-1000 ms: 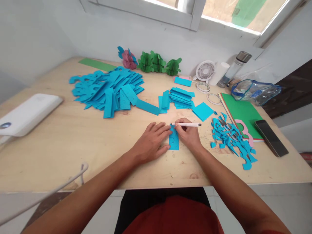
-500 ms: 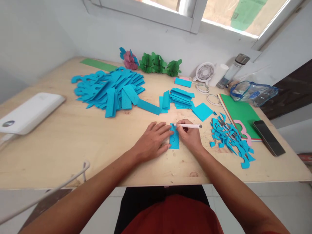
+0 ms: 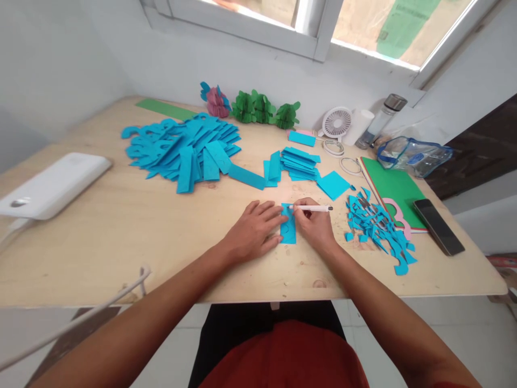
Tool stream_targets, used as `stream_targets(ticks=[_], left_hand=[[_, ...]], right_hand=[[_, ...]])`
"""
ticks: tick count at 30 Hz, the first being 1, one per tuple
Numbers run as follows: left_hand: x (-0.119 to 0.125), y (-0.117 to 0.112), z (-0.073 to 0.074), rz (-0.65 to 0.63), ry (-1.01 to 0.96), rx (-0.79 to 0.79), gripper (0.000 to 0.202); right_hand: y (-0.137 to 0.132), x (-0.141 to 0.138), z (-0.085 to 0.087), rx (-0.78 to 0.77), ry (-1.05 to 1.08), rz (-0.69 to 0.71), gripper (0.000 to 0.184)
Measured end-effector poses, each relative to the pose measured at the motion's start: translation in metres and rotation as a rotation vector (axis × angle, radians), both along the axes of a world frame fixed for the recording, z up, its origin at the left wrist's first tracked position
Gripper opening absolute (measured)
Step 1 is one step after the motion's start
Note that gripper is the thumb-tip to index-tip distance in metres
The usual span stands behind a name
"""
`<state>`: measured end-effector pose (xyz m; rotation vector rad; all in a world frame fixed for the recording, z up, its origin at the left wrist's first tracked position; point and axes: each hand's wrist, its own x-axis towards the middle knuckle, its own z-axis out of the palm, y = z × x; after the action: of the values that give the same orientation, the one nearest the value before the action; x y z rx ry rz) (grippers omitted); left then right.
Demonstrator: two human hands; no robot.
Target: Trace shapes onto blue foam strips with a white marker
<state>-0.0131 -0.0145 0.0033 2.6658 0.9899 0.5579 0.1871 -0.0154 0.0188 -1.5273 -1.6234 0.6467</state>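
Observation:
A small blue paper strip (image 3: 288,235) lies on the wooden table near its front edge, with a curved line drawn on it. My left hand (image 3: 255,229) rests flat with fingers apart, its fingertips on the strip's left side. In my right hand (image 3: 313,221) is a light pink pen (image 3: 317,208), pinched between the fingers, its tip at the strip's upper part. Behind the strip sit a stack of folded blue paper pieces (image 3: 299,163) and a blue square of paper (image 3: 333,185). Blue paper scraps (image 3: 374,221) are heaped right of my right hand.
At the back left is a big pile of cut blue paper (image 3: 177,145). Paper ornaments (image 3: 262,106), a small fan (image 3: 337,123) and a bottle (image 3: 382,121) line the wall. A phone (image 3: 439,226) lies by green sheets (image 3: 396,180); a white power bank (image 3: 56,183) is left.
The view has shifted slightly. My right hand still holds the pen, and its tip sits in nearly the same place on the strip; my left hand stays put.

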Motion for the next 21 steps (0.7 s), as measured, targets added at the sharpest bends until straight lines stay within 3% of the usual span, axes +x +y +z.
stream_targets(ticks=[21], left_hand=[[0.001, 0.0, 0.002, -0.007, 0.007, 0.022, 0.042]], right_hand=[[-0.012, -0.002, 0.003, 0.003, -0.044, -0.039, 0.017]])
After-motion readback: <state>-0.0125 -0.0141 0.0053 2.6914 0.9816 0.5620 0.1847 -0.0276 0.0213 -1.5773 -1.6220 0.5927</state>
